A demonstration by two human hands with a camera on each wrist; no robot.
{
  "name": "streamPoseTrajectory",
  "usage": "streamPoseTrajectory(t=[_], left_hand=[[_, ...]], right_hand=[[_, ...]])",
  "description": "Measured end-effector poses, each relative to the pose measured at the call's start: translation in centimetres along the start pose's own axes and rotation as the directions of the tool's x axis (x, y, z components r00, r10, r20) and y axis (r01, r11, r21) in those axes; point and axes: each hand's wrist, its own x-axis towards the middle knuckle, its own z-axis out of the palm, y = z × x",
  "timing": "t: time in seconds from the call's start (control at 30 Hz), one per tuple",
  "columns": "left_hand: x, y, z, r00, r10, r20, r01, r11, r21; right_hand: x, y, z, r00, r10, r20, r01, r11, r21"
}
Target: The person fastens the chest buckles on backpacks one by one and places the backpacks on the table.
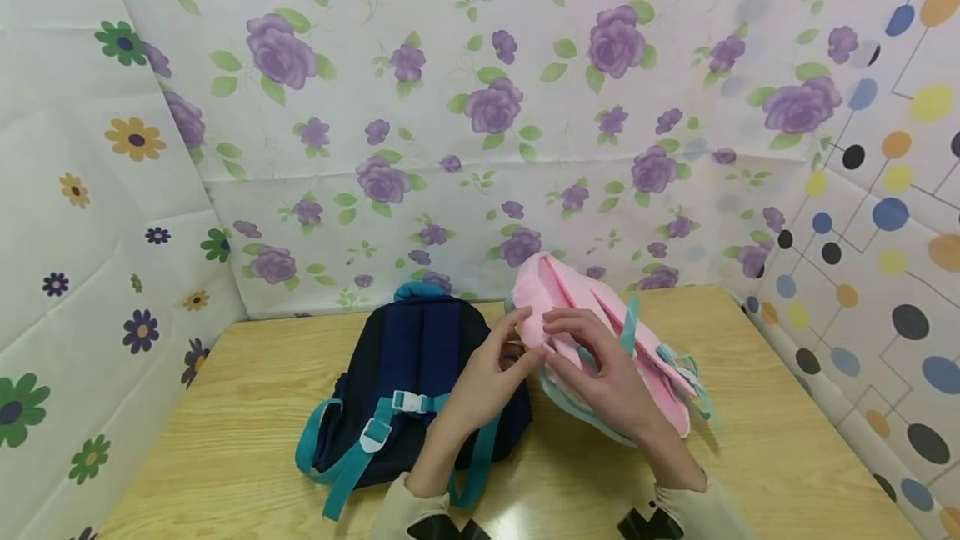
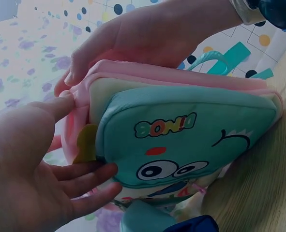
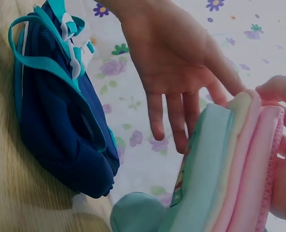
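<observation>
1. Well, the pink backpack [image 2: 191, 130] was tilted over the counter [image 1: 225, 407], probably mid-job, not let go yet.
2. Right hand [image 1: 611, 377] pinched its edge; left hand [image 1: 482, 382] had loosely spread fingers, thumb touching.
3. Navy backpack [image 1: 420, 332] lay alongside, untouched.

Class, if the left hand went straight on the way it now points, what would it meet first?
Most likely the pink-and-teal backpack: the left hand seems to be touching it, though depth there is hard to judge.
</observation>
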Motion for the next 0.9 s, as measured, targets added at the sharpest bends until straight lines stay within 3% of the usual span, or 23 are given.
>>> streamPoseTrajectory(t=[0.2,0.4,0.6,0.9], left_hand=[[0.1,-0.3,-0.2,0.999,-0.047,-0.024,0.047,0.999,-0.006],[0.2,-0.5,-0.3,0.996,-0.079,-0.044,0.078,0.996,-0.034],[0.1,-0.5,-0.5,0.993,-0.103,-0.055,0.101,0.994,-0.032],[0.3,-1.2,-0.8,0.994,-0.096,-0.053,0.094,0.995,-0.032]], right_hand=[[0.0,0.3,-0.6,0.999,0.043,0.015,-0.042,0.998,-0.052],[0.2,0.6,-2.4,0.996,0.070,-0.050,-0.076,0.989,-0.125],[-0.1,1.2,-4.4,0.976,0.197,-0.094,-0.213,0.953,-0.216],[-0.4,2.9,-6.9,0.962,0.267,-0.057,-0.270,0.902,-0.336]])
